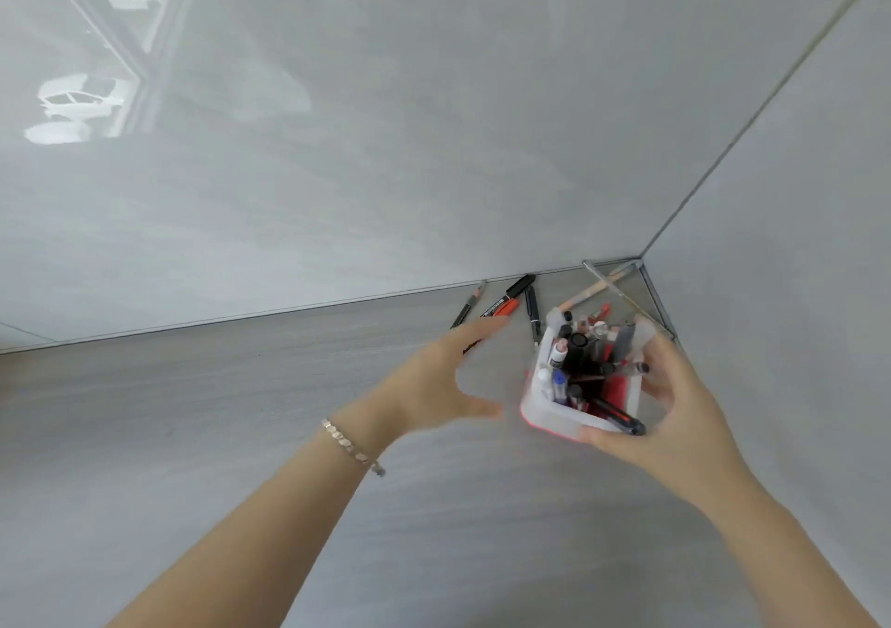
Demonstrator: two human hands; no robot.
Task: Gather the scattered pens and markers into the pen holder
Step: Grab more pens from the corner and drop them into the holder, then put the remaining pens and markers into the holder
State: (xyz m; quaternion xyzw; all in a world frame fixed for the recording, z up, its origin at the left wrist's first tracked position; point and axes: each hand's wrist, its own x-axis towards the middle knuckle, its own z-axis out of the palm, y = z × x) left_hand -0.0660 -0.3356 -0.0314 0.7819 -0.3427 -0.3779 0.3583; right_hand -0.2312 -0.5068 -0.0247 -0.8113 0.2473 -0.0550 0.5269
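Note:
A translucent white pen holder (554,408) with a red base stands near the corner of the grey table, packed with several pens and markers. My right hand (675,401) wraps around its right side and near edge. My left hand (434,377) hovers open just left of the holder, fingers spread, not touching it. Behind my left hand lie a red-and-black marker (506,300), a thin black pen (533,312) and a dark pencil (466,307) by the wall. Two more thin sticks (598,285) lie crossed in the corner.
Glossy grey walls (385,145) meet at the corner (641,257) right behind the holder. The grey wood-grain table (241,434) stretches left and toward me. A bracelet (352,447) circles my left wrist.

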